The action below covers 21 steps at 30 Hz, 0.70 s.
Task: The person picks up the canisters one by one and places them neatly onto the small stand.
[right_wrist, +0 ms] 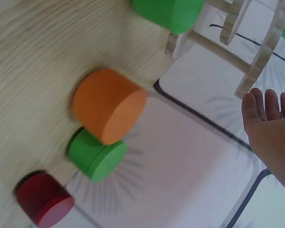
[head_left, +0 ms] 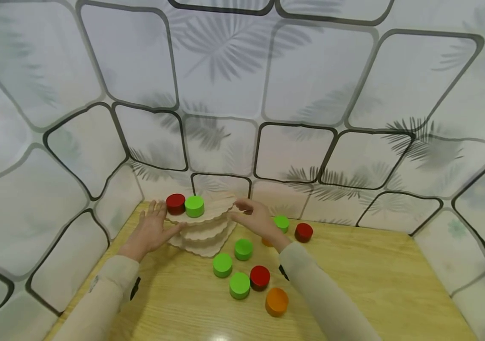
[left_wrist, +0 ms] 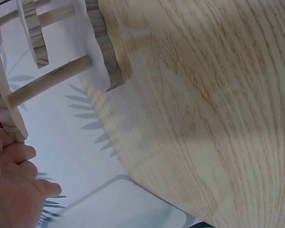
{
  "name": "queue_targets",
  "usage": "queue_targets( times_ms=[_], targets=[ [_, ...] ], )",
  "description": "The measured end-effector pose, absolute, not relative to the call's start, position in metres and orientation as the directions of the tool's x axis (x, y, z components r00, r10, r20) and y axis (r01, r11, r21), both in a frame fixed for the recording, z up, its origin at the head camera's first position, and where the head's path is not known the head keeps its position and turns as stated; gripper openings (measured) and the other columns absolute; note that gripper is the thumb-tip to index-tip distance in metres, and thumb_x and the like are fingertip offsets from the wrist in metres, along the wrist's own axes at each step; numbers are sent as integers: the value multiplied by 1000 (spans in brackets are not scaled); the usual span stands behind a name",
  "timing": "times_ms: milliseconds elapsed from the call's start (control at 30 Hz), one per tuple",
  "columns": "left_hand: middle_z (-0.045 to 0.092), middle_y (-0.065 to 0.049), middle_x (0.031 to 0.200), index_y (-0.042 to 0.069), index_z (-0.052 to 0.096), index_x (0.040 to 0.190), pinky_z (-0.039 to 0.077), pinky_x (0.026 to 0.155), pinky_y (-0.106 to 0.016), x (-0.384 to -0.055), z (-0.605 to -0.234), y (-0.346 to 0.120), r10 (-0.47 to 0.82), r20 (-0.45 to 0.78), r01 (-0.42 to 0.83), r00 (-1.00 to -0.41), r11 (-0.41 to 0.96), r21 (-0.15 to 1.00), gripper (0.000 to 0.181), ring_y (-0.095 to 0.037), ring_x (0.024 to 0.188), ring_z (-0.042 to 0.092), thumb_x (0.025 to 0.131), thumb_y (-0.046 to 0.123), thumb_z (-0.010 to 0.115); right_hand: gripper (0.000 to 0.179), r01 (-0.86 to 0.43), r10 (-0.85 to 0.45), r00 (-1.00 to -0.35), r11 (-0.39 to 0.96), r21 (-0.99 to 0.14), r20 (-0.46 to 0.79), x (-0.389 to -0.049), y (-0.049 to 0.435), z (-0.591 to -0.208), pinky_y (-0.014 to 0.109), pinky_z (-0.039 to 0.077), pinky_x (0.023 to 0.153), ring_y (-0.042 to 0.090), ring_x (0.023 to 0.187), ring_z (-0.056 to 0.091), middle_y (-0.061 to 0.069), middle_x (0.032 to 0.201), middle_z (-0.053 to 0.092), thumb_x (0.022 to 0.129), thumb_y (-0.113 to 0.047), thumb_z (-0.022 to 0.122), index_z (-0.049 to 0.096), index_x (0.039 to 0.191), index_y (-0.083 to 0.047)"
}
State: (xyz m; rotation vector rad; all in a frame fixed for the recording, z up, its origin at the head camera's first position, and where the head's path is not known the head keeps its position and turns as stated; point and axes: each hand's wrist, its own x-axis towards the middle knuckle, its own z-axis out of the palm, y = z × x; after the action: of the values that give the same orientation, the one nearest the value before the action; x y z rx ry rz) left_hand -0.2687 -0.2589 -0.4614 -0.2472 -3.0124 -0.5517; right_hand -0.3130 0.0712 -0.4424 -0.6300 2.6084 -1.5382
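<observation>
A three-tiered wooden stand [head_left: 208,248] with wavy edges and dowel posts stands at the back left of the table. On its top tier sit a red round block [head_left: 176,204] and a light green round block [head_left: 194,206]. My left hand [head_left: 150,232] is at the tier's left end, fingers extended beside the red block and thumb across the front edge. At the opposite end, my right hand [head_left: 255,218] has its fingertips right at the tier's edge. In the right wrist view, the fingers of this hand [right_wrist: 270,123] are fairly straight, with nothing in the palm.
Several green blocks [head_left: 240,285], a red block [head_left: 260,277] and an orange block [head_left: 277,301] lie on the wooden table [head_left: 353,284] before the stand. Behind my right wrist are another green block [head_left: 282,223] and a red one [head_left: 304,232]. Patterned walls [head_left: 225,147] enclose the table.
</observation>
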Motion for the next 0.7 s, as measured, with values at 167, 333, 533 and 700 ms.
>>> queue_targets(
  times_ms=[167,333,533,700],
  targets=[
    [21,-37,168,-18,22,159,12,123,-78,-270,-464,-259,138,105,166,-985,923,347,106,-56,159,9,103,67,51,49,-324,-349,-920,422,-847,178,-309,94,-448,49,49,115,33,133,62,17,142,67,97,-22,77,65,142,-5],
    [21,-37,168,-19,22,159,12,122,-78,-270,-466,-260,135,110,166,-985,923,346,107,-57,159,9,103,67,50,49,-310,-342,-925,430,-848,165,-305,112,-458,53,47,115,38,134,60,22,145,64,98,-21,76,64,143,-4],
    [20,-38,168,-19,21,159,12,123,-78,-269,-465,-259,141,102,168,-985,923,346,107,-57,159,9,103,68,50,52,-264,-299,-945,453,-851,134,-301,131,-473,53,47,116,38,136,59,19,146,63,98,-24,77,63,143,-4],
    [21,-37,168,-19,21,159,12,122,-78,-269,-465,-259,142,107,171,-984,920,352,107,-57,158,10,103,68,50,54,-226,-239,-963,481,-847,122,-298,145,-482,53,49,115,37,134,62,20,145,65,96,-26,79,65,143,-6]
  ],
)
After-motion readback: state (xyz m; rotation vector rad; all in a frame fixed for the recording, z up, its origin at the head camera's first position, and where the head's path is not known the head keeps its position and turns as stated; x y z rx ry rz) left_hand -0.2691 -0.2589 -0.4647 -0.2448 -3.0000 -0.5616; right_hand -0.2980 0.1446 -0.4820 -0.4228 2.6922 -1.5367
